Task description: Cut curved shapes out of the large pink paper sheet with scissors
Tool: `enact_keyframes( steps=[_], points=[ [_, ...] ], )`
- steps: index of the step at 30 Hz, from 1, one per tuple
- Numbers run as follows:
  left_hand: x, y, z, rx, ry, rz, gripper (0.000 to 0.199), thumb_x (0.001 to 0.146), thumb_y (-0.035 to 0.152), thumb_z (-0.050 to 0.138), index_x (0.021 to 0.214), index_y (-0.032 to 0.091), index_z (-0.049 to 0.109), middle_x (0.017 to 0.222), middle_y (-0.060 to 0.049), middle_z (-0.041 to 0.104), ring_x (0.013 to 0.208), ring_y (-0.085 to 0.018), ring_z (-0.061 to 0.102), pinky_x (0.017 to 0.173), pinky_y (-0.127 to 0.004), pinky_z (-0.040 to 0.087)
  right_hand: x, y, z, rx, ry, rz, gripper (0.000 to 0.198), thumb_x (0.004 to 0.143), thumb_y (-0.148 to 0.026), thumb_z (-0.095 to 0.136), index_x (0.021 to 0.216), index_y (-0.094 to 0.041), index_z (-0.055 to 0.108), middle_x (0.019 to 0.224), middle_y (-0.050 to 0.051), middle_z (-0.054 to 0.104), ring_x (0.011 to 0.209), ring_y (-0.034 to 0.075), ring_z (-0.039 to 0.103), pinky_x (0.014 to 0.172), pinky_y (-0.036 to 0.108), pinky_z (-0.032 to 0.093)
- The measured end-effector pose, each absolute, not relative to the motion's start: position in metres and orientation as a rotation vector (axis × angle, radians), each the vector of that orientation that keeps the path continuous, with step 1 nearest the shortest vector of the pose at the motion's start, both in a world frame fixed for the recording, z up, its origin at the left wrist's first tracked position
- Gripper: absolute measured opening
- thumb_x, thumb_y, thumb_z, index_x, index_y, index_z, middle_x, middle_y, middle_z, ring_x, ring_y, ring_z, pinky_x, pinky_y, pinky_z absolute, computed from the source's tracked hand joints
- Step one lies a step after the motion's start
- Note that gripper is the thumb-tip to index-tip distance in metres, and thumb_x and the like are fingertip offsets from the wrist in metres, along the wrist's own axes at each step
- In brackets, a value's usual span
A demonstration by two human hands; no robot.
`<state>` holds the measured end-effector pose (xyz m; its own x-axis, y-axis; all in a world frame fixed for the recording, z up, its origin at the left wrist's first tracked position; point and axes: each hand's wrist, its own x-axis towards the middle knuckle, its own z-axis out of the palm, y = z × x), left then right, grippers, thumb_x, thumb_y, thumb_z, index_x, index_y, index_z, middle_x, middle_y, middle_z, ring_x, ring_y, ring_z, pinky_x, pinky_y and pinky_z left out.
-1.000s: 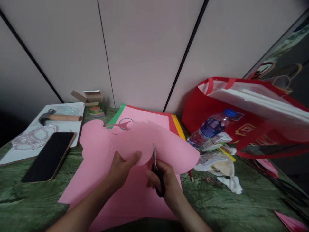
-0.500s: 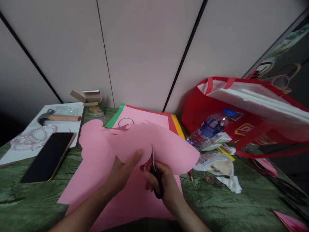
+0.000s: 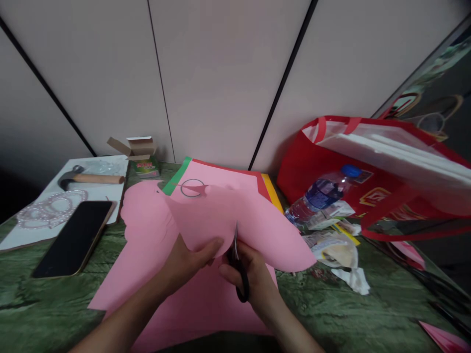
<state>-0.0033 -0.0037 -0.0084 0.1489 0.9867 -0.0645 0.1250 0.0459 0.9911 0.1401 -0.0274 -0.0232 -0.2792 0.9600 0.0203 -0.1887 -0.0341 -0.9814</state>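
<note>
My right hand [image 3: 250,274] grips a pair of black-handled scissors [image 3: 241,279], whose blades point away from me and sit in a cut in a pink paper sheet [image 3: 206,215]. The sheet has a curved, scalloped outline and is lifted and bent. My left hand [image 3: 193,260] pinches its near edge just left of the blades, thumb on top and the other fingers hidden underneath. Beneath it lies more pink paper [image 3: 206,314], reaching toward the table's front.
Green, red and yellow sheets peek out behind, with a thin ring [image 3: 192,188] on top. To the left are a phone [image 3: 73,239], a hammer [image 3: 95,179], beads [image 3: 51,208] and a small box [image 3: 146,166]. A bottle [image 3: 320,193] leans against a red bag [image 3: 298,157] at right.
The scissors have shifted slightly right, and their blades look closer together. The paper's right flap has swung right and down, while its far middle edge has dipped, showing more of the ring.
</note>
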Motion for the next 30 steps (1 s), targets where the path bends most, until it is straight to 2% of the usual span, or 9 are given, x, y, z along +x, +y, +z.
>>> enact_keyframes(
  steps=[9,19,24,30],
  points=[
    [-0.002,-0.005,-0.006,1.266,1.168,0.952,0.016,0.075,0.027,0.059,0.065,0.016,0.053,0.046,0.005,0.048,0.042,-0.008,0.044,0.039,-0.020,0.036,0.140,-0.028,-0.028,-0.959,-1.175,1.518,0.029,0.063,-0.037,0.072,0.066,-0.017,0.051,0.059,-0.004,0.044,0.054,0.010,0.036,0.051,0.024,0.028],
    [-0.003,-0.004,-0.010,1.294,1.171,0.963,0.025,0.074,0.028,0.059,0.054,0.016,0.050,0.045,0.004,0.047,0.042,-0.009,0.044,0.040,-0.021,0.036,0.139,-0.028,-0.019,-0.922,-1.302,1.480,0.022,0.073,-0.041,0.062,0.075,-0.019,0.063,0.064,0.000,0.056,0.057,0.014,0.045,0.057,0.027,0.038],
    [-0.003,-0.004,-0.010,1.303,1.167,0.977,0.023,0.074,0.028,0.059,0.057,0.016,0.051,0.045,0.005,0.047,0.041,-0.009,0.044,0.039,-0.021,0.036,0.138,-0.028,-0.016,-0.930,-1.297,1.473,0.022,0.074,-0.040,0.062,0.074,-0.018,0.062,0.068,0.002,0.061,0.061,0.015,0.050,0.059,0.027,0.041],
    [-0.003,-0.003,-0.010,1.325,1.133,0.999,0.023,0.076,0.028,0.057,0.057,0.016,0.051,0.044,0.005,0.047,0.040,-0.008,0.044,0.039,-0.020,0.035,0.138,-0.029,-0.020,-0.966,-1.223,1.474,0.019,0.071,-0.035,0.066,0.070,-0.018,0.058,0.063,0.000,0.059,0.056,0.013,0.049,0.055,0.026,0.041]
  ],
)
